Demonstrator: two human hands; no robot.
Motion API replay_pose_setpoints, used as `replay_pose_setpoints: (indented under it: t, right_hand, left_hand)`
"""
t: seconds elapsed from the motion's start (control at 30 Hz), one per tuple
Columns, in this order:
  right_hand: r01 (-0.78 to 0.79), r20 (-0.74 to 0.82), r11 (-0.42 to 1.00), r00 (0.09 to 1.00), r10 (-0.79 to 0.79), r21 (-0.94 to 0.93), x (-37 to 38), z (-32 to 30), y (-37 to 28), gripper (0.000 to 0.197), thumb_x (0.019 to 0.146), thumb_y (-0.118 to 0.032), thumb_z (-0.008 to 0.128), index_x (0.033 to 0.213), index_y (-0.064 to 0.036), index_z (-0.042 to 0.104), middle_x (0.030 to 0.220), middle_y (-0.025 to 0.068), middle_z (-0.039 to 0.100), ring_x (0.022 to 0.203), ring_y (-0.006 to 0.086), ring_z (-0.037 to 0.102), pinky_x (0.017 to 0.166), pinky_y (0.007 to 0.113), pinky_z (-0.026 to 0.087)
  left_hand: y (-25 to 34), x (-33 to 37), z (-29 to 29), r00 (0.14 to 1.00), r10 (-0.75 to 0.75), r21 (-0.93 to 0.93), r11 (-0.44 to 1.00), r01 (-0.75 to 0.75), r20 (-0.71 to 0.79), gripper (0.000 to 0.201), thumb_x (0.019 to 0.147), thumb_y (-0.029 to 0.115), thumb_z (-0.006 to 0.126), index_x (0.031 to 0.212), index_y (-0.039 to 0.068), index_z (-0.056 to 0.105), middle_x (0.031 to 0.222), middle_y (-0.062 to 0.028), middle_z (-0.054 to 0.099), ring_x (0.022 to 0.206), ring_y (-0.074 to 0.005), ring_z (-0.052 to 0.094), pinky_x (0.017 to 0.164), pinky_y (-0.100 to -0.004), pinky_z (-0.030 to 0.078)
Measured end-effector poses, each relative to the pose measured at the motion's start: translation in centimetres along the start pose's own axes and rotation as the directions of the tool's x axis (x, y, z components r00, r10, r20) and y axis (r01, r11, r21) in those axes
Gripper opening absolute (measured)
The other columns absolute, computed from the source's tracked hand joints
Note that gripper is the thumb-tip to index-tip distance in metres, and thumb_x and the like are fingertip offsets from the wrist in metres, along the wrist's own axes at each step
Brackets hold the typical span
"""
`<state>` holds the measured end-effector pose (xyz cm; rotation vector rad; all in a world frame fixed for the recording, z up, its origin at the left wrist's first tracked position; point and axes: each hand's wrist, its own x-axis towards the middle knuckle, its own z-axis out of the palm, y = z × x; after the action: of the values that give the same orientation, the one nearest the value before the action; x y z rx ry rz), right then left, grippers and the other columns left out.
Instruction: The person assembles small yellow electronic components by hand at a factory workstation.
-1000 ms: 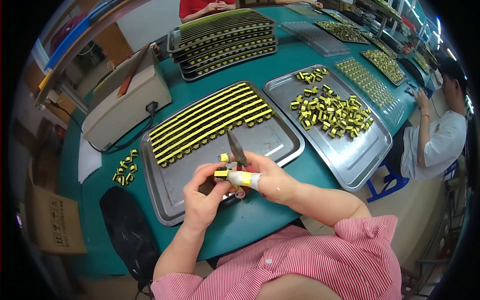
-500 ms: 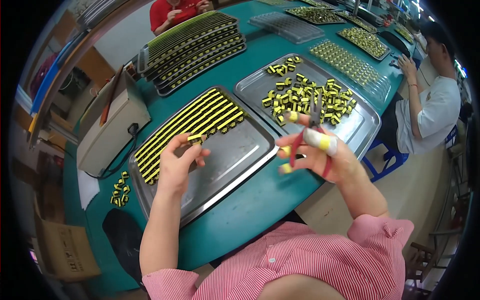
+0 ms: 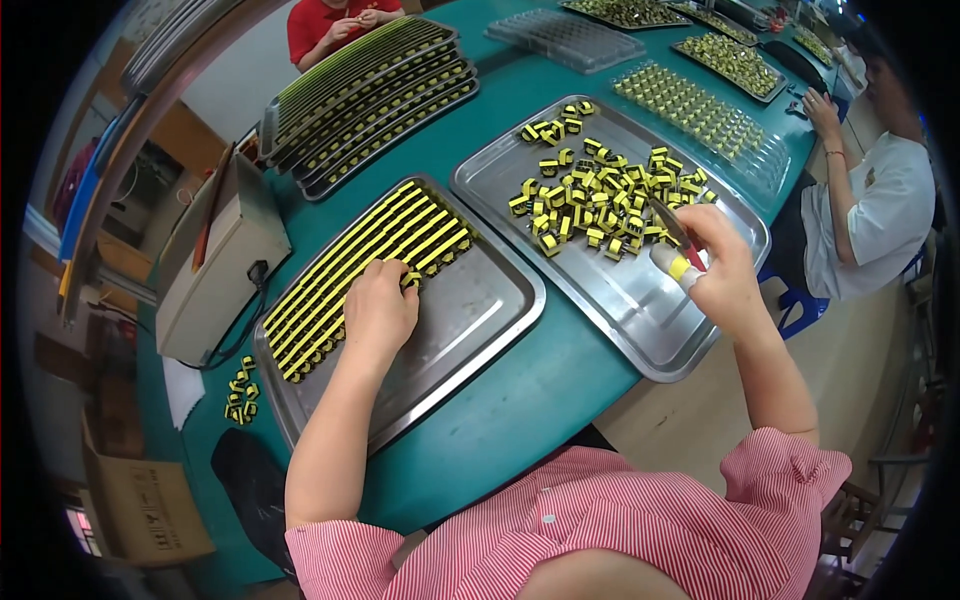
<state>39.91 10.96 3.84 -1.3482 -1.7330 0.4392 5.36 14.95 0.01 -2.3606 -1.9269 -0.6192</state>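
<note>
My left hand [image 3: 380,312] is down at the near end of the rows on the left metal tray. Its fingertips pinch a small yellow-and-black transformer [image 3: 413,279], partly hidden by the fingers. Tight rows of the same transformers [image 3: 340,268] fill the far left part of that tray [image 3: 465,310]. Over the right metal tray [image 3: 650,335], my right hand [image 3: 725,268] is closed round red-handled pliers [image 3: 676,228], jaws toward the loose pile of transformers [image 3: 590,195]. The thumb has a pale wrap with a yellow band.
Stacked full trays [image 3: 375,105] stand at the far left, beside a beige box-shaped device [image 3: 215,275] with a cord. A few loose transformers [image 3: 242,392] lie left of the left tray. Clear plastic trays [image 3: 700,120] are beyond the right tray. One person sits at right, another opposite.
My left hand has lowered the transformer from above the tray to the rows. My right hand has moved right and up over the pile, its fingers now closed round the pliers.
</note>
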Motion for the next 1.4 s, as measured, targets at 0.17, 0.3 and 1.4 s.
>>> replay_pose_setpoints:
  t: [0.17,0.3,1.4]
  right_hand:
    - [0.017,0.066,1.000,0.998,-0.018,0.016,0.5,0.7,0.4,0.032,0.070,-0.004,0.067,0.098,0.0006,0.054,0.084,0.0090,0.054,0.077,0.0180,0.053,0.071,0.027,0.043]
    - [0.146,0.141,0.988,0.980,-0.139,-0.041,1.5,1.5,0.9,0.032,0.067,0.001,0.062,0.098,-0.0008,0.054,0.085,0.0119,0.055,0.079,0.0249,0.055,0.071,0.030,0.044]
    - [0.042,0.149,0.994,0.987,-0.058,0.105,3.0,2.3,-0.7,0.029,0.071,-0.012,0.070,0.095,0.0010,0.058,0.080,0.0061,0.058,0.071,0.0121,0.054,0.067,0.025,0.044]
  left_hand:
    - [0.8,0.2,0.0,0.998,-0.068,0.083,0.994,0.067,0.007,0.019,0.070,0.008,0.065,0.085,0.002,0.055,0.086,-0.0157,0.059,0.079,-0.0342,0.057,0.067,-0.0407,0.045]
    - [1.1,0.0,0.1,0.998,-0.058,0.130,0.990,0.060,-0.015,0.019,0.071,0.010,0.066,0.085,0.003,0.057,0.087,-0.0134,0.057,0.080,-0.0320,0.056,0.067,-0.0401,0.045]
    - [13.1,7.5,3.8,0.907,0.186,-0.005,0.980,-0.199,0.379,0.026,0.066,0.022,0.071,0.084,0.004,0.064,0.094,-0.0147,0.060,0.088,-0.0320,0.058,0.075,-0.0413,0.048]
